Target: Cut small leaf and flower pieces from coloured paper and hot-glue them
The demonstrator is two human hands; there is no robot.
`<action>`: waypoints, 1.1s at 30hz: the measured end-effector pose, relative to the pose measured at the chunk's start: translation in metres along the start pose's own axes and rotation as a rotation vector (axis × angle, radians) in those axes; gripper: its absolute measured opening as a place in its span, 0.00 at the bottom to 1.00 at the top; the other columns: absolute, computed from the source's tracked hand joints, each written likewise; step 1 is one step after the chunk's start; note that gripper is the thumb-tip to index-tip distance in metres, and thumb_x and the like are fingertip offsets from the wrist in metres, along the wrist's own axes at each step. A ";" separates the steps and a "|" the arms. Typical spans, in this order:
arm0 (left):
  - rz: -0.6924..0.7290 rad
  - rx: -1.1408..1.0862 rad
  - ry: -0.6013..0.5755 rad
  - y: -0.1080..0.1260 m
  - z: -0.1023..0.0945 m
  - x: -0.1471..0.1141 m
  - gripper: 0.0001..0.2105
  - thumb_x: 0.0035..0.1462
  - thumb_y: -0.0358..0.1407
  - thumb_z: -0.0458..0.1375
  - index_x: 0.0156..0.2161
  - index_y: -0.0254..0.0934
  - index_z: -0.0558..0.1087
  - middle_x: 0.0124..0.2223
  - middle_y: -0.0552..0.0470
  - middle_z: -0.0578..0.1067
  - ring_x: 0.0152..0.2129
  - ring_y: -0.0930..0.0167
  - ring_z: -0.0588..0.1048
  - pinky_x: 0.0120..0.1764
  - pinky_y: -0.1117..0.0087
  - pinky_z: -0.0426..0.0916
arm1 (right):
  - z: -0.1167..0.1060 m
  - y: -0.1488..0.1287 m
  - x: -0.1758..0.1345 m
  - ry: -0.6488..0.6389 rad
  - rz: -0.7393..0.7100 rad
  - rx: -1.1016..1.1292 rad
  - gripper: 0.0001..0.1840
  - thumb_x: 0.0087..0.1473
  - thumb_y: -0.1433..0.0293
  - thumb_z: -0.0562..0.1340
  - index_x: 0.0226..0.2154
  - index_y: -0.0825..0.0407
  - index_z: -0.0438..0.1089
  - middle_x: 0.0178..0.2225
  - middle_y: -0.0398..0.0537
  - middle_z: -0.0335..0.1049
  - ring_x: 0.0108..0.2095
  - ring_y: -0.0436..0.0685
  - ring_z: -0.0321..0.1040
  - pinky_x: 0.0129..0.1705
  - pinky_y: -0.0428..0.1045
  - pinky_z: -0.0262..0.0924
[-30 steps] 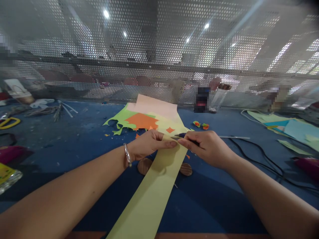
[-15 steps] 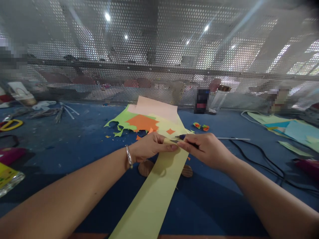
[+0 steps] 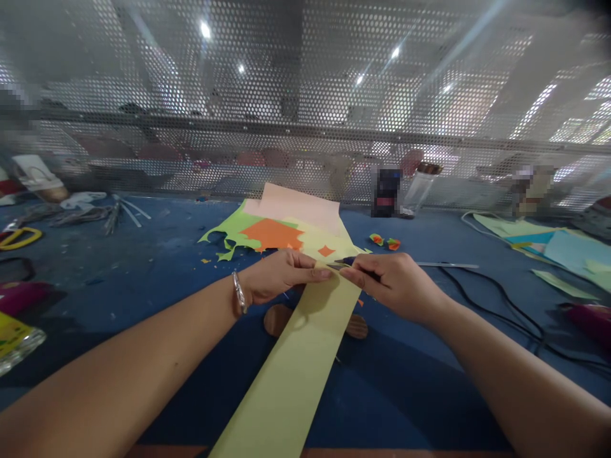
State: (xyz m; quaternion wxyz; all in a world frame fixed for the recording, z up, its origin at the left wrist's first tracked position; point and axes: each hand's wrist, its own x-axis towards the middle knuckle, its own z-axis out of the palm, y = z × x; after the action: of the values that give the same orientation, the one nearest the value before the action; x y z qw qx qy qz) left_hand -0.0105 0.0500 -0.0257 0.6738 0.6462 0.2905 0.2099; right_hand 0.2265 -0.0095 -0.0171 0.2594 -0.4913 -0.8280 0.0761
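The left hand has its grip clenched on the far end of a long pale yellow strip, thumb on the near side and fingers mostly hidden behind. The strip slopes toward the wearer and leaves the view at the bottom edge, above the blue desk. The right hand grasps a dark-handled pointed tool, its tips aimed leftward at that same end, close to the left thumb. It looks like small scissors, though the fist covers most of it.

The step in hand seems to be fine cutting or trimming at the strip's far end — whether the blades are parted or closed, I cannot tell. The next move calls for a steady left pinch, the paper held flat and the thumb kept clear of the tips.

Two wooden discs peek out, one on either side of the strip. Just beyond the hands lies a small orange square; behind it are an orange sheet, torn-edged green paper and a pink sheet. Two orange-and-green pieces sit apart, to the right — near a thin metal strip.
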 end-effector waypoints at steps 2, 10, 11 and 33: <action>0.000 0.008 0.009 0.001 0.001 0.000 0.16 0.51 0.47 0.71 0.34 0.33 0.83 0.37 0.43 0.83 0.32 0.70 0.79 0.40 0.70 0.72 | 0.000 0.000 0.000 -0.007 0.000 0.002 0.28 0.67 0.50 0.52 0.22 0.50 0.54 0.19 0.40 0.56 0.22 0.49 0.53 0.26 0.48 0.45; -0.001 -0.021 -0.018 -0.001 0.002 0.001 0.18 0.52 0.48 0.70 0.35 0.32 0.82 0.36 0.46 0.82 0.33 0.70 0.79 0.41 0.70 0.72 | 0.000 0.001 0.002 -0.005 -0.001 0.002 0.28 0.67 0.50 0.52 0.22 0.50 0.55 0.20 0.40 0.57 0.22 0.49 0.55 0.27 0.48 0.45; -0.003 -0.029 -0.019 -0.001 0.002 0.001 0.18 0.52 0.48 0.70 0.35 0.32 0.82 0.36 0.45 0.82 0.33 0.70 0.79 0.41 0.70 0.72 | 0.000 0.001 0.002 -0.007 0.000 0.002 0.28 0.67 0.50 0.52 0.22 0.50 0.55 0.20 0.40 0.57 0.22 0.50 0.55 0.27 0.48 0.45; -0.036 -0.125 -0.029 -0.003 0.009 0.004 0.14 0.54 0.44 0.70 0.35 0.32 0.83 0.37 0.46 0.82 0.32 0.71 0.79 0.39 0.71 0.72 | 0.000 -0.001 0.001 -0.008 0.013 -0.003 0.27 0.67 0.51 0.52 0.22 0.50 0.54 0.19 0.40 0.56 0.22 0.49 0.54 0.27 0.48 0.45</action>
State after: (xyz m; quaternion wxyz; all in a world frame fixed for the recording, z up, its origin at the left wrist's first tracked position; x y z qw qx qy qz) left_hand -0.0015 0.0455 -0.0295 0.7207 0.6006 0.2784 0.2061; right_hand 0.2253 -0.0089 -0.0164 0.2551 -0.4968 -0.8258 0.0786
